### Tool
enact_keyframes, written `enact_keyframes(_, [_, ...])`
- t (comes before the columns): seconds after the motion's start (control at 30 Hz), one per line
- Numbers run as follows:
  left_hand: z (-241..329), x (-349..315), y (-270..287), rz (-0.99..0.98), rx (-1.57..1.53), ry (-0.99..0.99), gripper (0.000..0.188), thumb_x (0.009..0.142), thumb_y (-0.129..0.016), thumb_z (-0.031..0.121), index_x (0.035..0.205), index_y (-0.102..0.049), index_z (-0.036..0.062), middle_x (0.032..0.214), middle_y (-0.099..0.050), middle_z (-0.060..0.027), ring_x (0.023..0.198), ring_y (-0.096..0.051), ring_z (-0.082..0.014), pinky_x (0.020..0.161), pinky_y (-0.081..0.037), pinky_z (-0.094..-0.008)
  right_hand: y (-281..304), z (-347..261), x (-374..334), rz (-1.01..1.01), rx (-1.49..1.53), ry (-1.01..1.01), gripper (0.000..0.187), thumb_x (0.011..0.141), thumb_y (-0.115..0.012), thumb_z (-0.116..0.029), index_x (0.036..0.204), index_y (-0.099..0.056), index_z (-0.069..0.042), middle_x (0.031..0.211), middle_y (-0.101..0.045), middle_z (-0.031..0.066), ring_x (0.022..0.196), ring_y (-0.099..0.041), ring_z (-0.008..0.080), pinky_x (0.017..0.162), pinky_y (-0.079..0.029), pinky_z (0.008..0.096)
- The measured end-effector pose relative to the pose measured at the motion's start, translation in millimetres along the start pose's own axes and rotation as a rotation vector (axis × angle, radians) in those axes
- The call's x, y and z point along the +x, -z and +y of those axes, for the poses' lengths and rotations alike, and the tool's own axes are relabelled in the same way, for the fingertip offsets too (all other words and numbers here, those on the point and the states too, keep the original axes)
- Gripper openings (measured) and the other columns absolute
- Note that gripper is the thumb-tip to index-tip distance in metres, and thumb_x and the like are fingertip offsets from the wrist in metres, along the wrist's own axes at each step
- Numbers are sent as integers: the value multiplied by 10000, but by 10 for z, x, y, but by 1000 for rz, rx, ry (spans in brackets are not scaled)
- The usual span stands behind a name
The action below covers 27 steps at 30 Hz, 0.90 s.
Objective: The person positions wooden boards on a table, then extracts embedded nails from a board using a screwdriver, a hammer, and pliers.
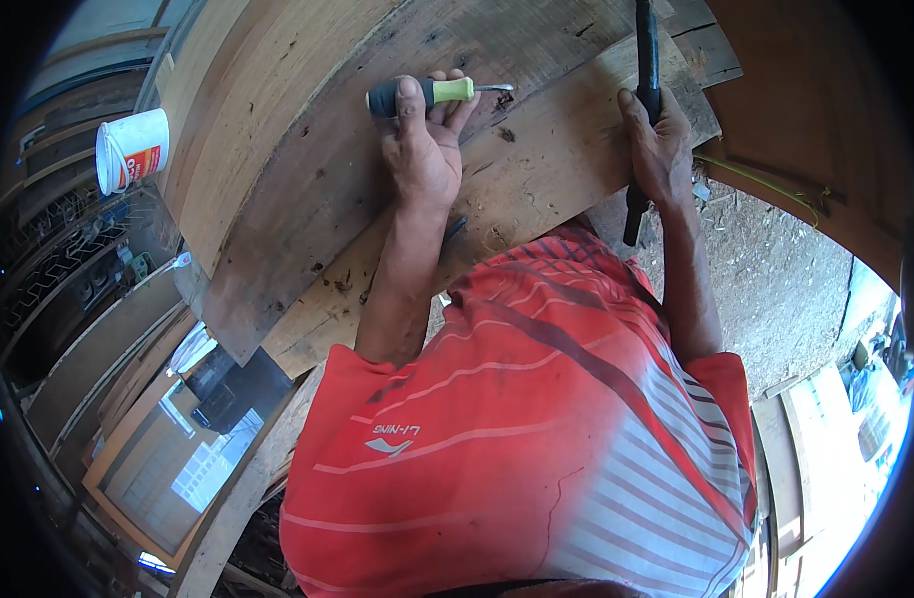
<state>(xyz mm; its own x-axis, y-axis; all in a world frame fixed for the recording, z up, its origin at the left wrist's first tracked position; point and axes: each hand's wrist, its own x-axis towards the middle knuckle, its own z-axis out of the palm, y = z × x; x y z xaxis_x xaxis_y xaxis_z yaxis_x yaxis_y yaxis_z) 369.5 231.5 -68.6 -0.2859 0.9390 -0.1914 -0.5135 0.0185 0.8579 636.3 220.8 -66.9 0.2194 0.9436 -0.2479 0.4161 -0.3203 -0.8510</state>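
Note:
My left hand is closed around a screwdriver with a dark and yellow-green handle. Its short metal shaft points right, over a dark, rough hole in a worn wooden board. On the right, my right hand grips a long dark bar-like tool. That tool's upper end runs out of the picture, and its lower end hangs past the board's near edge. A small dark object lies on the board beside my left forearm.
A white bucket with a red label stands at the left. Further wide planks lie side by side beyond my hands. A curved brown wooden panel rises at the right, above a gritty floor. A framed panel leans at lower left.

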Motion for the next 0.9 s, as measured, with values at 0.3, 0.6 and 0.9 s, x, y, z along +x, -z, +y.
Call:
enact_keyframes(0.3, [171,70,-124,-160,280,-165,414,1034,-642,134,1365,-421,19,1126,-680,-157,1064,-714,-309,904,-639,-481,0,16,3,0,14,25,429,1005,-654,-439,998,-610,-13,765,-592,102,748,-580,205,720,-487,394])
enact_keyframes(0.6, [389,124,-74,-441,517,-257,473,966,-626,-39,1385,-409,-10,1098,-696,-180,1037,-715,-267,914,-611,-419,-2,21,-11,17,9,33,437,1005,-657,-451,1000,-616,-17,766,-597,106,751,-582,212,722,-489,394])
enact_keyframes(0.9, [310,1,-95,-525,629,-317,514,924,-612,-108,1373,-387,-1,1113,-682,-180,1035,-700,-237,925,-607,-396,-5,47,-7,8,21,54,429,1008,-662,-442,995,-621,-15,766,-600,100,754,-580,204,723,-492,389])
